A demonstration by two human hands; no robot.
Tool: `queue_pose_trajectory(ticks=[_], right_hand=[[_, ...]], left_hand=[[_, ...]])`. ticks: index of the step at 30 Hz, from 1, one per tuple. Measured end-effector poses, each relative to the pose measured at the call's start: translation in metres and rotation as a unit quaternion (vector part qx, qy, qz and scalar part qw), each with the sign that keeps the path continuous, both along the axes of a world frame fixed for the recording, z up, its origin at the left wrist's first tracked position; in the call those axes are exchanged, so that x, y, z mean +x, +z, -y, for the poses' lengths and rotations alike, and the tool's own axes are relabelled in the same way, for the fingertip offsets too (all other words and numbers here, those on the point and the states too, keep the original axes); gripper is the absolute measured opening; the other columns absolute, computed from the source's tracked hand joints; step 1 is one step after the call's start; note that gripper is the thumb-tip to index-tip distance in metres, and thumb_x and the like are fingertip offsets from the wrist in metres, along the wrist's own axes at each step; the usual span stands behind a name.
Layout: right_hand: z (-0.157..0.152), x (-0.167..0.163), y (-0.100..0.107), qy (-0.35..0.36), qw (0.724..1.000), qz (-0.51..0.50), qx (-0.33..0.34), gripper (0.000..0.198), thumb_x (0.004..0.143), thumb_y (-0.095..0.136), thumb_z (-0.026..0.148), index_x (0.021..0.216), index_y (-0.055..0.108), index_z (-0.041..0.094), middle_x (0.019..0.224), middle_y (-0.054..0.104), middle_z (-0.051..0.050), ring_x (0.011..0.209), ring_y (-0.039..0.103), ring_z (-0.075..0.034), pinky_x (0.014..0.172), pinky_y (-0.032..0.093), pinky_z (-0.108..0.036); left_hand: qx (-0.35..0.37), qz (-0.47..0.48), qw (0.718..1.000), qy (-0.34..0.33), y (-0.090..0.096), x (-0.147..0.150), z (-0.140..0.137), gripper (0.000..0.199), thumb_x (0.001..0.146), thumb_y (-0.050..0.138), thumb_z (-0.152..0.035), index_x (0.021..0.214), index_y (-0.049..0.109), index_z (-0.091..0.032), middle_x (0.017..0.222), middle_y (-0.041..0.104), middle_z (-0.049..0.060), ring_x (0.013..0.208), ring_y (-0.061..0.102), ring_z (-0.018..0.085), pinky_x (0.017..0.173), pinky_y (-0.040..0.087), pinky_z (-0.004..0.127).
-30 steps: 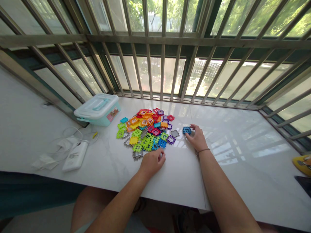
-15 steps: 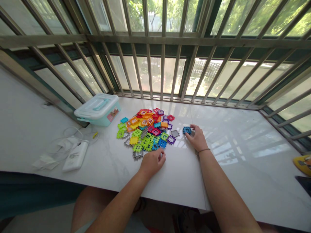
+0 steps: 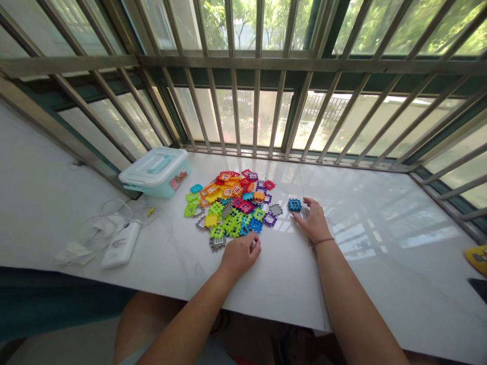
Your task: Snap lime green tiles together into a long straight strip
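Note:
A blue stack of notched square building tiles [image 3: 294, 205] stands by itself on the table, right of a heap. Just beside it on the right is my right hand [image 3: 312, 221], with thumb and fingers spread and a small gap to the stack. My left hand [image 3: 242, 254] rests on the table at the heap's near edge, its fingers loosely curled and nothing visible in them. The heap of colourful interlocking tiles [image 3: 232, 203] holds red, orange, yellow, green, blue, purple and grey pieces, several with window patterns. A grey tile [image 3: 275, 209] lies between the heap and the blue stack.
A lidded turquoise plastic box [image 3: 155, 172] stands at the back left. In front of it lie a white power bank [image 3: 120, 245], a white cable [image 3: 91, 221] and crumpled tissue [image 3: 74, 253]. A yellow object [image 3: 477, 258] sits at the right edge. Metal window bars [image 3: 254, 111] border the table's back.
My right hand has let go of the blue stack and drawn slightly to the right, fingers opening. The left hand stays in place beside the heap.

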State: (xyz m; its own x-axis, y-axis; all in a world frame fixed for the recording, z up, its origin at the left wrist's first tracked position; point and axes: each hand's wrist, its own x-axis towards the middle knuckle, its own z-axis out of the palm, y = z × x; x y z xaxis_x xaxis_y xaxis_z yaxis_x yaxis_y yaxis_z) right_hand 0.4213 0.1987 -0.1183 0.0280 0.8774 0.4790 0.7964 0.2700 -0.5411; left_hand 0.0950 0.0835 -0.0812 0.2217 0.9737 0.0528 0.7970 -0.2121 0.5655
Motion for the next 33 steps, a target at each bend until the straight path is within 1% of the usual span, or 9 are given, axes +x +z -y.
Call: queue_pose_trajectory(ticks=[7,27,33], right_hand=[[0.0030,0.0007,0.0009,-0.003,1.000,-0.011,-0.008,0.065,0.087,0.073,0.046,0.143,0.055,0.019,0.126,0.068,-0.016,0.118,0.064,-0.034,0.110,0.052,-0.056],[0.0026,-0.0005,0.0008,-0.015,0.999,-0.014,-0.039,0.063,0.087,0.070,0.045,0.144,0.055,0.020,0.120,0.070,-0.014,0.115,0.064,-0.035,0.107,0.053,-0.054],[0.0022,-0.0005,0.0004,-0.019,0.999,-0.013,-0.049,0.064,0.087,0.070,0.045,0.144,0.055,0.020,0.121,0.071,-0.014,0.115,0.063,-0.034,0.106,0.053,-0.053]], left_hand=[[-0.002,0.003,1.000,0.002,0.0008,-0.0002,-0.0005,0.015,0.104,0.058,-0.035,0.101,0.071,-0.027,0.074,0.072,-0.003,0.067,0.065,0.016,0.064,0.031,0.030],[-0.014,-0.013,1.000,0.000,0.0051,0.0009,-0.0002,0.016,0.104,0.058,-0.034,0.103,0.072,-0.026,0.076,0.073,-0.002,0.069,0.066,0.016,0.064,0.032,0.029],[-0.004,-0.004,1.000,-0.001,0.0026,0.0002,0.0000,0.015,0.104,0.058,-0.034,0.102,0.071,-0.026,0.075,0.072,-0.003,0.068,0.065,0.016,0.064,0.032,0.030]])
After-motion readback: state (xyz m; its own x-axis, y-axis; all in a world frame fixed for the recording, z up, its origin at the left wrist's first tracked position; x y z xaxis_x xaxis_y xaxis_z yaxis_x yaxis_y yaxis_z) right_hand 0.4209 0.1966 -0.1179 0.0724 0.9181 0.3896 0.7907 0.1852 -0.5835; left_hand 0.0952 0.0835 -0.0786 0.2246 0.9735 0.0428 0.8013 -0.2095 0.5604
